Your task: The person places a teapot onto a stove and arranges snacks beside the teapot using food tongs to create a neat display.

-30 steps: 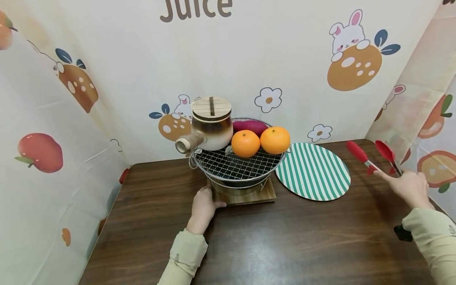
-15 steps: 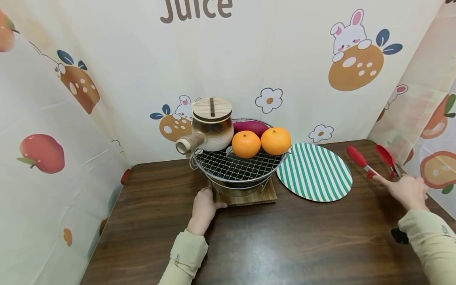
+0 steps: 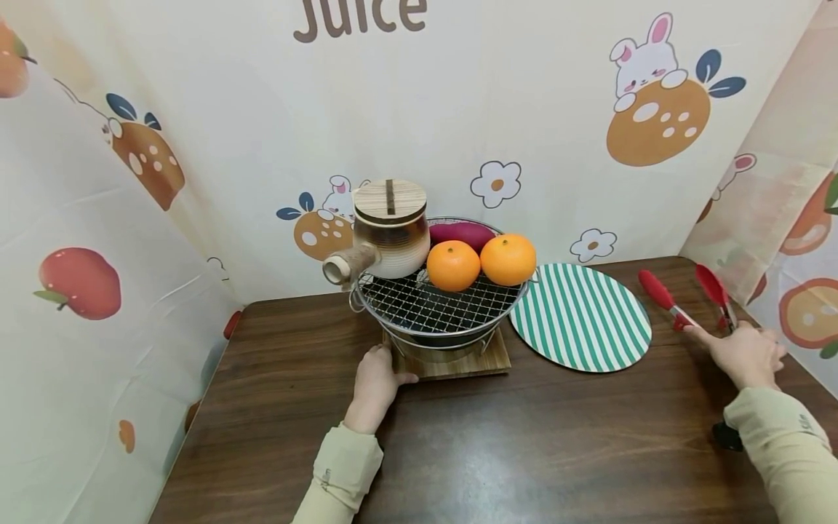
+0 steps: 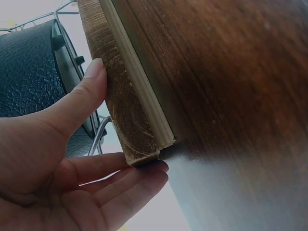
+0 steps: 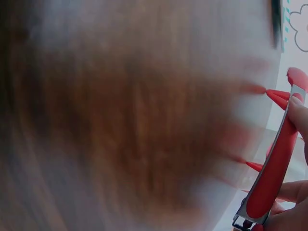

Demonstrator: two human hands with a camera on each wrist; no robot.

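Note:
My left hand (image 3: 376, 382) grips the front left corner of a square wooden base (image 3: 458, 365); in the left wrist view its thumb lies along one edge of the wooden base (image 4: 120, 91), fingers round the corner. On the base stands a round tabletop grill (image 3: 439, 309) with a wire mesh. A side-handled teapot (image 3: 396, 251) with a wooden lid, two oranges (image 3: 453, 266) and a purple sweet potato (image 3: 465, 233) sit on the mesh. At the far right, my right hand (image 3: 748, 354) holds red-tipped tongs (image 3: 657, 290), their arms spread apart. The right wrist view shows the tongs' red handle (image 5: 274, 178).
A round green-and-white striped mat (image 3: 583, 320) lies on the brown table (image 3: 524, 444), between the grill and the tongs. Printed cloth walls (image 3: 556, 109) enclose the table at the back and both sides.
My right hand, still holding the tongs, has shifted slightly toward me and to the left. The left hand stays on the wooden base; the items on the grill keep their places.

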